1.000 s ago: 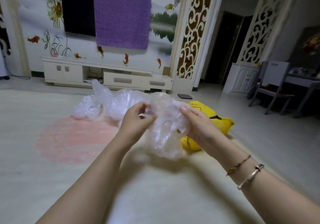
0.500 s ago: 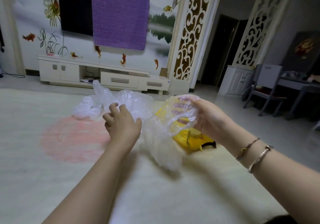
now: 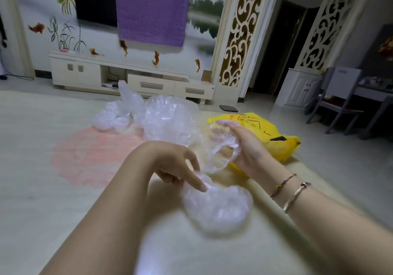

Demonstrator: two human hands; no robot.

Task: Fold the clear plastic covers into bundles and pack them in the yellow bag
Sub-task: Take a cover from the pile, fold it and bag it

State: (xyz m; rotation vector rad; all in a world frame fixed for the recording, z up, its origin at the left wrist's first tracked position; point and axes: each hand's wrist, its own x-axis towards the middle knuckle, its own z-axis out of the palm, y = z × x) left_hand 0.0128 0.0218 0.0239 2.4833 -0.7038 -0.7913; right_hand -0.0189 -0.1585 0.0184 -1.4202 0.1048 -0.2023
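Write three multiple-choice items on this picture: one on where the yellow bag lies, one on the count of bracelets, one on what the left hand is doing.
1. Where does the yellow bag lie?
A. behind the right hand
B. on the TV cabinet
C. on the grey chair

2. How many bracelets are on the right wrist?
A. none
B. two
C. five

3. What is the left hand doing?
A. resting flat on the rug
B. holding the yellow bag
C. holding the clear plastic cover

Answers: 1 A, the bag sits on the floor just past the right hand. 2 B, a thin cord and a metal bangle show. 3 C, its fingers close on the crumpled plastic.
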